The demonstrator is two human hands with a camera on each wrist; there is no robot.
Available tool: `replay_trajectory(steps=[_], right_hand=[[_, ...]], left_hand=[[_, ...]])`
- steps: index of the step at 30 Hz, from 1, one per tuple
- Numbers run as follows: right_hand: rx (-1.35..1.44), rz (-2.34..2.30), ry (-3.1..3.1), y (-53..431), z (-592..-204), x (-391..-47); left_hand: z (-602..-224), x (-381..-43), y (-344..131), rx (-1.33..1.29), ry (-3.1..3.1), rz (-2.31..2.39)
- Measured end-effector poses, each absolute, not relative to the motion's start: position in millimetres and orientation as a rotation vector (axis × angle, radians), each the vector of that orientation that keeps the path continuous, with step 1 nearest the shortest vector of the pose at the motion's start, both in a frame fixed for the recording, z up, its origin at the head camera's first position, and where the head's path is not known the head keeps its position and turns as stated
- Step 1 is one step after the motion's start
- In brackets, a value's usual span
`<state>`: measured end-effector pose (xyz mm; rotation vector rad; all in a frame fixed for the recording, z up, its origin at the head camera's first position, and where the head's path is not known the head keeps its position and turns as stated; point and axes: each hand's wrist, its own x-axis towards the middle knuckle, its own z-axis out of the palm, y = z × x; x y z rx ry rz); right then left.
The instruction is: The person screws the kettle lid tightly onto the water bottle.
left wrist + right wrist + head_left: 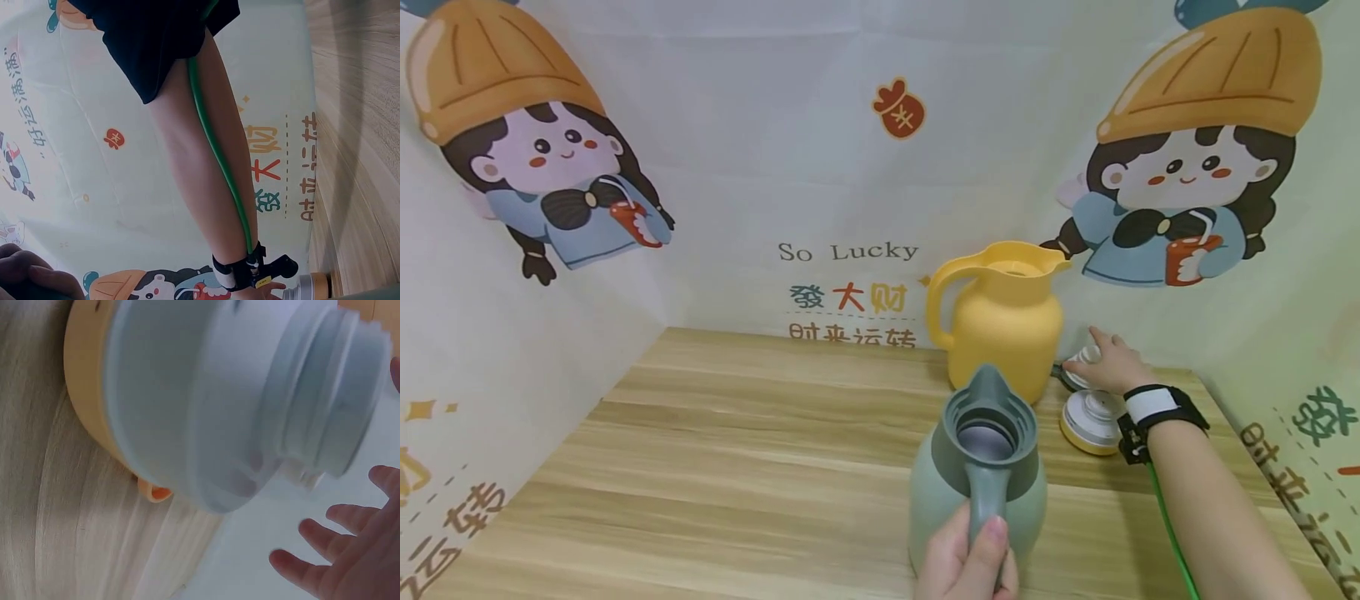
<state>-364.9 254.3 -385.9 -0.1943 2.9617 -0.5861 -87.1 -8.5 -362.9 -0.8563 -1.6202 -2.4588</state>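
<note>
A grey-green thermos jug (928, 492) stands in front of me with its top uncovered. My left hand (966, 558) grips its handle, thumb along the near side. At the back right, my right hand (1112, 364) reaches over a white lid with a grey-green edge (1073, 380), partly covering it. In the right wrist view the fingers of the right hand (356, 544) are spread and extended. Below that wrist lies a second white lid with a yellow rim (1090, 423), its stepped stopper part (325, 394) large in the right wrist view.
A yellow thermos jug (1007, 329), uncovered, stands behind the grey-green one, its handle toward the left. A printed cloth (737, 167) walls the wooden table (700, 467) at the back and sides. A green cable (1172, 525) runs along the right forearm.
</note>
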Motion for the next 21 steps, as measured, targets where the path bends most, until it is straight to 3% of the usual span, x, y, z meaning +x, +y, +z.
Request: replay_trajectory(steps=[10, 21], right_hand=[[-0.411, -0.684, 2.916, 270, -391, -369], [-0.409, -0.669, 2.981, 270, -406, -374]], left_hand=[[-361, -84, -9, -0.785, -1.687, -2.482], [-360, -85, -11, -0.801, -1.680, -2.456]])
